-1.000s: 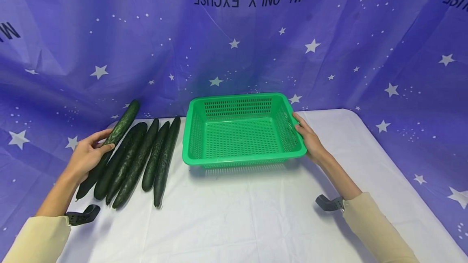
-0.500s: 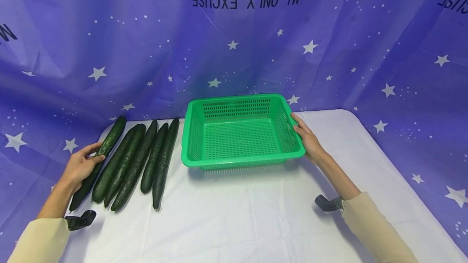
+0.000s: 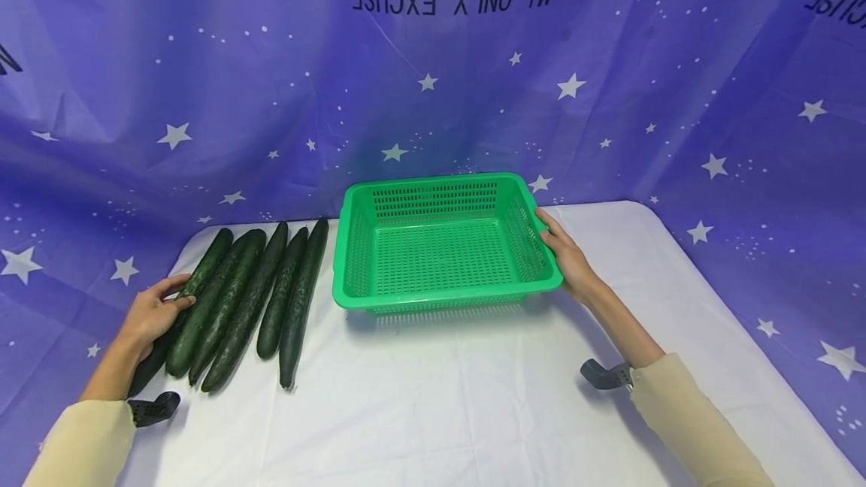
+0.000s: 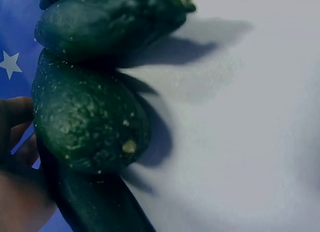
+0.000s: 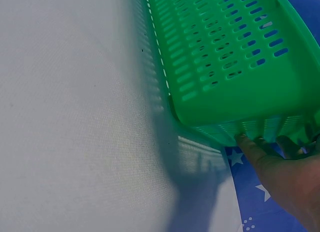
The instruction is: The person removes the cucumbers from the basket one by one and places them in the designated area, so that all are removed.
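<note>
Several long dark green cucumbers lie side by side at the left of the table. My left hand (image 3: 150,316) grips the leftmost cucumber (image 3: 213,254), thumb on its near right side and fingers along its left. This cucumber lies close against its neighbour (image 3: 199,320). In the left wrist view, blunt cucumber ends (image 4: 90,122) fill the middle, with part of my left hand (image 4: 22,192) at the left edge. My right hand (image 3: 571,261) holds the right end of a green plastic basket (image 3: 446,300), thumb at the rim. The right wrist view shows my right hand (image 5: 287,179) against the basket's end wall.
The basket's slotted floor (image 3: 443,254) holds nothing. A white cloth (image 3: 419,404) covers the table, and a purple star-printed curtain (image 3: 379,96) hangs behind and at both sides. A black camera mount (image 3: 607,375) sits on the right wrist.
My left hand has lowered the leftmost cucumber from a raised, tilted pose, shifting it left and down beside the others. My right hand and the basket have stayed in place.
</note>
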The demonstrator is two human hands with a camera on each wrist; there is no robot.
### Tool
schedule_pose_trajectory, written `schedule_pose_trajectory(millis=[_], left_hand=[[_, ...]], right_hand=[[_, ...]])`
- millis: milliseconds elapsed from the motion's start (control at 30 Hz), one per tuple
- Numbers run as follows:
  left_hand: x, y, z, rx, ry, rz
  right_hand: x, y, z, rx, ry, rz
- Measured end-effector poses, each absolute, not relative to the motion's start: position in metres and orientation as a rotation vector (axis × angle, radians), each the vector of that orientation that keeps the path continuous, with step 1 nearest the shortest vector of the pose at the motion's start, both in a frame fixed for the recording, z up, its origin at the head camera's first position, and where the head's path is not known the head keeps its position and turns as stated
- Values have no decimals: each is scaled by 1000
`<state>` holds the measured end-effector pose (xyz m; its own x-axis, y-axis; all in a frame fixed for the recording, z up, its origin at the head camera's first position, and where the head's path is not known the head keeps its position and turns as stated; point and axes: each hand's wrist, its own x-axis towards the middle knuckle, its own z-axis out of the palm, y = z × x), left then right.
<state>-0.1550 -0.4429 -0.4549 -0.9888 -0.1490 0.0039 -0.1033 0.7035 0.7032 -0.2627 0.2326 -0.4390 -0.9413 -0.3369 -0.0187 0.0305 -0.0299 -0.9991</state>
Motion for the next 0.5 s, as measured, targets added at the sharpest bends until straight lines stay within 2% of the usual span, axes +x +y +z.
schedule_pose_trajectory(millis=[267,500], left_hand=[[-156,-442,-456,239,-2887,-1188],[-158,-437,-452,219,-2914,-1056]], right_hand=[[-264,235,-437,-321,2011,-2019],[-265,241,-425,-357,2292,-1736]])
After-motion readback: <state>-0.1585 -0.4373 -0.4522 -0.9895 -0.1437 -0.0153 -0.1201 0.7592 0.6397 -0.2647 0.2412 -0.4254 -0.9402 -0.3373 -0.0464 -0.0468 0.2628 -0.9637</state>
